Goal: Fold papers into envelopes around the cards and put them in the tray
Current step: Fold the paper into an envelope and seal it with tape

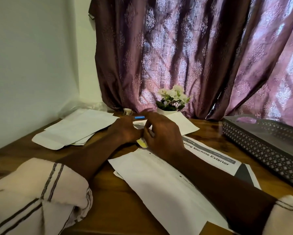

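Both hands meet over the middle of the wooden table (118, 197); the left hand (125, 131) and the right hand (161, 133) pinch a small folded paper (139, 126) between fingers, each grip closed on it, a yellow card (142, 143) showing beneath; a long white sheet (159, 180) lies under the right forearm; the dark perforated tray (261, 146) stands at the right edge; a stack of papers (74, 129) lies left.

The table (122, 207) was seen to be of brown wood, smooth and faintly glossy. The papers (74, 131) were matt white. The tray (261, 150) was made of dark perforated lattice, matt. The curtain (184, 56) was woven cloth with a sheen, and the sleeve (32, 197) was soft, matt cloth
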Motion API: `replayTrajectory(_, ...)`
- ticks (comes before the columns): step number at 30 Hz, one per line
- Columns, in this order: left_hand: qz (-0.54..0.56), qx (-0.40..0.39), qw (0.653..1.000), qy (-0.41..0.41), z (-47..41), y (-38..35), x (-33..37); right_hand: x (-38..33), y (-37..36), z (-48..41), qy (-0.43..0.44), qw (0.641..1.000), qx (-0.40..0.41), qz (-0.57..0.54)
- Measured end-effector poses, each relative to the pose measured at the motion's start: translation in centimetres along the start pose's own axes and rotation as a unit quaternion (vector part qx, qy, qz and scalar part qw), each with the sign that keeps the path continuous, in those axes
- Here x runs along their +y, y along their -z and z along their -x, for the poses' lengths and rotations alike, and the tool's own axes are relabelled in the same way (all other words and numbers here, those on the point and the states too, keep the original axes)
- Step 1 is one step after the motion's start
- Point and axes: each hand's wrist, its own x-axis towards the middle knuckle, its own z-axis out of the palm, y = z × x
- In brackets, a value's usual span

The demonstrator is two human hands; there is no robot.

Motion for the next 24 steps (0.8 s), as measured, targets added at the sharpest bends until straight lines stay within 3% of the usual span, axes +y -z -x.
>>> replayTrajectory(2, -0.041, 0.053, 0.996, -0.053, 0.6, 0.8, -0.1, -0.6, -0.2, 0.0, 0.035, 0.999, -0.008, 0.004)
replayTrajectory(4, -0.139, 0.180, 0.960, -0.164, 1.0, 1.6, -0.1, -0.5, -0.2, -0.2, 0.062, 0.998, 0.000, -0.010)
replayTrajectory(6, -0.210, 0.215, 0.926, -0.226, 1.1, 2.2, 0.1, -0.5, 0.0, -0.2, 0.071, 0.997, 0.001, -0.031)
replayTrajectory(8, -0.245, 0.186, 0.929, -0.205, 1.1, 2.2, 0.0, -0.5, 0.4, -0.3, 0.074, 0.995, -0.002, -0.062)
replayTrajectory(10, -0.155, 0.169, 0.962, -0.150, 0.9, 2.1, -0.2, -0.6, 1.0, -0.5, 0.032, 0.996, 0.030, -0.080)
replayTrajectory(13, -0.025, 0.189, 0.981, -0.025, 0.2, 2.3, -0.7, -0.6, 1.2, -1.2, -0.142, 0.972, 0.158, -0.104)
replayTrajectory(15, 0.049, 0.218, 0.975, -0.008, -0.3, 2.2, -0.7, 0.3, 1.2, -2.0, -0.304, 0.903, 0.206, -0.221)
replayTrajectory(16, 0.076, 0.232, 0.969, -0.038, 0.0, 2.1, -0.5, 0.8, 1.4, -2.5, -0.388, 0.834, 0.206, -0.333)
replayTrajectory(17, 0.091, 0.243, 0.962, -0.084, 0.3, 1.9, -0.3, 1.5, 1.6, -2.8, -0.452, 0.740, 0.182, -0.464)
replayTrajectory(18, 0.094, 0.241, 0.957, -0.132, 0.7, 1.6, -0.3, 2.1, 1.7, -2.8, -0.481, 0.643, 0.138, -0.580)
replayTrajectory(19, 0.082, 0.234, 0.951, -0.186, 1.0, 1.3, 0.0, 2.9, 2.1, -2.7, -0.481, 0.582, 0.094, -0.649)
replayTrajectory(20, 0.063, 0.212, 0.949, -0.223, 1.1, 0.8, 0.0, 3.2, 2.1, -2.6, -0.468, 0.563, 0.059, -0.679)
replayTrajectory(21, 0.032, 0.191, 0.947, -0.256, 1.0, 0.5, 0.1, 3.4, 2.3, -2.7, -0.455, 0.572, 0.047, -0.681)
replayTrajectory(24, -0.059, 0.189, 0.915, -0.353, 0.6, -0.2, 0.2, 3.9, 2.6, -3.2, -0.468, 0.566, 0.073, -0.675)
